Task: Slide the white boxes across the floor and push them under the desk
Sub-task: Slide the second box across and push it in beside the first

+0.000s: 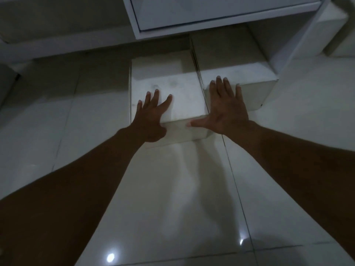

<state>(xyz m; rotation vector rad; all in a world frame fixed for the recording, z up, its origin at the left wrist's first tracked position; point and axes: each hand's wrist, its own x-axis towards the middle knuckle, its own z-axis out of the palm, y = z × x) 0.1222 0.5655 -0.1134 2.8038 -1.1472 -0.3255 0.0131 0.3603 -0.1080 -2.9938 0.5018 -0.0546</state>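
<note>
Two white boxes lie side by side on the tiled floor, their far ends under the white desk (172, 25). The left box (172, 77) reaches nearer to me than the right box (240, 64). My left hand (151, 116) rests flat on the near top edge of the left box, fingers spread. My right hand (226, 108) lies with fingers spread across the gap, thumb on the left box's near corner and fingertips against the right box's front face. Neither hand grips anything.
The desk's drawer front (221, 12) hangs above the boxes, and its right side panel (299, 41) stands just beside the right box. Another white box (334, 35) sits at the far right. A low white ledge (63, 43) runs along the left. Glossy floor tiles (172, 198) spread towards me.
</note>
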